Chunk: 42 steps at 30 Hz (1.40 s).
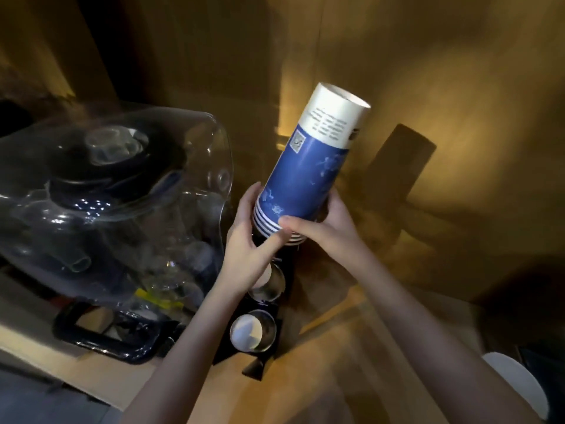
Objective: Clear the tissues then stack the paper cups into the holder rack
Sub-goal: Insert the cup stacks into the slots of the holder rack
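A tall stack of blue-and-white paper cups (308,160) tilts up and to the right in mid-air, its white top end highest. My left hand (247,237) cups the stack's lower end from the left. From the right, my right hand (321,228) wraps around the same end, thumb across the front. Directly below stands the black cup holder rack (269,347) with round openings; one opening (253,330) shows a white cup inside, another (269,287) lies partly behind my left wrist. No tissues are visible.
A clear plastic dome cover (116,203) over dark glassware stands on a dark tray (91,335) at the left, close to the rack. The wooden counter (321,332) runs beneath. A wooden wall lies behind. A white object (516,384) sits at the lower right.
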### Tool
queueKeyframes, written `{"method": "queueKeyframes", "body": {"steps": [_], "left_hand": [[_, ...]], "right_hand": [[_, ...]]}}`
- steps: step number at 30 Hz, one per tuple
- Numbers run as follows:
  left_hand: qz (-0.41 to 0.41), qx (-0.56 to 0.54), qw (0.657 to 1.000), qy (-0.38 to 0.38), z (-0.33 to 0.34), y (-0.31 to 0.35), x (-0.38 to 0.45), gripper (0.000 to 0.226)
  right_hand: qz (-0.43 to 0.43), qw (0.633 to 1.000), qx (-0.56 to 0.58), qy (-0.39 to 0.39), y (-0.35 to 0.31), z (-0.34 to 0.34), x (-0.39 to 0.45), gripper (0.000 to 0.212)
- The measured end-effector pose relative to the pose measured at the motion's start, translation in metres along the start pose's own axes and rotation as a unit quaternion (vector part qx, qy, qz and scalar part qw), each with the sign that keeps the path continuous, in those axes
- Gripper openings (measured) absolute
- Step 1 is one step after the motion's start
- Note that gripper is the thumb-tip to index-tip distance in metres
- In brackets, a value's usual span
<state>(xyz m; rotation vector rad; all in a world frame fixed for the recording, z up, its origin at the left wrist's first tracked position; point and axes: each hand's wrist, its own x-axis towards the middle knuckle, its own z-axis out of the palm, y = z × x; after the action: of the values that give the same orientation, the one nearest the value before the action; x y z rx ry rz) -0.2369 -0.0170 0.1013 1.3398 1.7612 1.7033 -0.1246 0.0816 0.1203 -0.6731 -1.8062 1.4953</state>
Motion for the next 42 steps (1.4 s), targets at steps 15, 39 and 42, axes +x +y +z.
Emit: {"method": "queueKeyframes", "body": {"steps": [15, 39, 42], "left_hand": [[0.029, 0.069, 0.996, 0.055, -0.001, -0.002, 0.051, 0.087], [-0.085, 0.26, 0.962, -0.018, 0.021, -0.043, 0.05, 0.062], [-0.09, 0.271, 0.958, -0.035, 0.023, -0.04, 0.05, 0.064]], "right_hand": [[0.051, 0.988, -0.147, -0.016, 0.076, 0.023, 0.049, 0.089], [0.067, 0.946, -0.316, -0.03, 0.081, 0.019, 0.023, 0.066], [0.062, 0.94, -0.329, -0.058, 0.069, 0.012, 0.016, 0.063]]}}
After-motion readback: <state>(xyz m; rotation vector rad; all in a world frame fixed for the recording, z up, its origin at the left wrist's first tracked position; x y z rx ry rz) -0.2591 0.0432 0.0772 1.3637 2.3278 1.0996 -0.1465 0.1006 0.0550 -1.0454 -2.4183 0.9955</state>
